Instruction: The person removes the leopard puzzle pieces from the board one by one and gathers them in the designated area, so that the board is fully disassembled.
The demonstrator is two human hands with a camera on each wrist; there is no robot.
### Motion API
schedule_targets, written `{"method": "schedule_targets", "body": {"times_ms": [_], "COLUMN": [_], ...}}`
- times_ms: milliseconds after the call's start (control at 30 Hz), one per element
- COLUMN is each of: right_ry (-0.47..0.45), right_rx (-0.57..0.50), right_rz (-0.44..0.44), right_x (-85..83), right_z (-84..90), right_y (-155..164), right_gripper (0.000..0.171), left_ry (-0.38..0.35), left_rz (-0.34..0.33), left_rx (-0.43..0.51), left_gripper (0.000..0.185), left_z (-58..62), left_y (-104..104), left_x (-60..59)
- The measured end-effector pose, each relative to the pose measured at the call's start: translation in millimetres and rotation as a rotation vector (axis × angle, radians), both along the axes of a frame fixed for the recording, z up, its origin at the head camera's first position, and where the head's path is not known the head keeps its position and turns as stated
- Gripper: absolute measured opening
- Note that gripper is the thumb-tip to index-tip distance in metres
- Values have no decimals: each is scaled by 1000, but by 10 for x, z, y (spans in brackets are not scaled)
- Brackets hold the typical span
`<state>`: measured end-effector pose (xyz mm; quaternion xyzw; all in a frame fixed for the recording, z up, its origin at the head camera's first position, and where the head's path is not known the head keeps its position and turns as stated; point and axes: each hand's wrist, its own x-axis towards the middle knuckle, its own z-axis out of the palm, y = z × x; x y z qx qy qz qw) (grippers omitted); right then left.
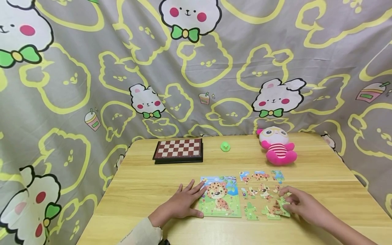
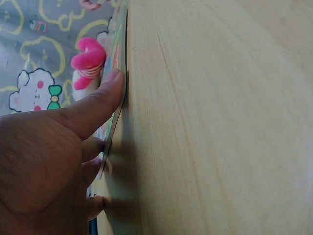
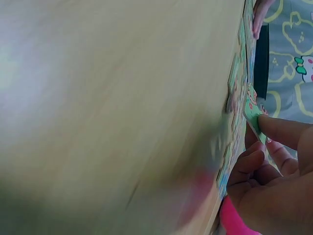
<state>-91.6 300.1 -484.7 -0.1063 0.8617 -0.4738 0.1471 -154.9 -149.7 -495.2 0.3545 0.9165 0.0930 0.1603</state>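
Note:
A square picture board (image 1: 220, 197) with a spotted leopard cub lies flat on the table. My left hand (image 1: 183, 200) rests at its left edge with the fingers spread, and the thumb touches the board's near edge in the left wrist view. Right of the board lie several loose jigsaw pieces, among them a green piece (image 1: 251, 211) and a blue-green corner piece (image 1: 278, 175). My right hand (image 1: 301, 204) pinches a green jigsaw piece (image 3: 253, 115) between thumb and fingers, tilted up from the table in the right wrist view. Its far side is hidden.
Toward the back of the wooden table (image 1: 137, 200) lie a folded chessboard (image 1: 178, 149) and a small green rubber duck (image 1: 225, 146). A pink plush toy (image 1: 278, 146) sits behind the loose pieces. A patterned grey curtain (image 1: 196, 75) hangs behind the table.

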Motion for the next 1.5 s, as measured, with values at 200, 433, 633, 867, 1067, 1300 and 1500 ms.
{"method": "schedule_targets", "body": {"times_ms": [200, 433, 633, 867, 1067, 1300, 1500], "right_ry": [-1, 26, 115, 140, 141, 145, 160], "right_rx": [-1, 28, 124, 198, 221, 214, 217], "right_rz": [5, 2, -4, -42, -43, -41, -39], "right_x": [57, 98, 88, 62, 67, 82, 83], "right_z": [-43, -107, -165, -190, -201, -215, -230], "right_y": [205, 310, 285, 251, 250, 247, 242], "right_gripper": [33, 31, 28, 30, 34, 34, 34], "left_ry": [-14, -10, -14, -14, -12, -7, -5], "left_rz": [10, 16, 18, 13, 15, 14, 14], "left_rx": [4, -5, 1, -4, -8, -14, -18], "left_gripper": [92, 92, 92, 92, 92, 92, 93], "left_z": [67, 77, 73, 38, 39, 53, 39], "left_y": [19, 20, 20, 6, 7, 14, 10], "left_x": [20, 29, 33, 15, 7, 10, 2]}}
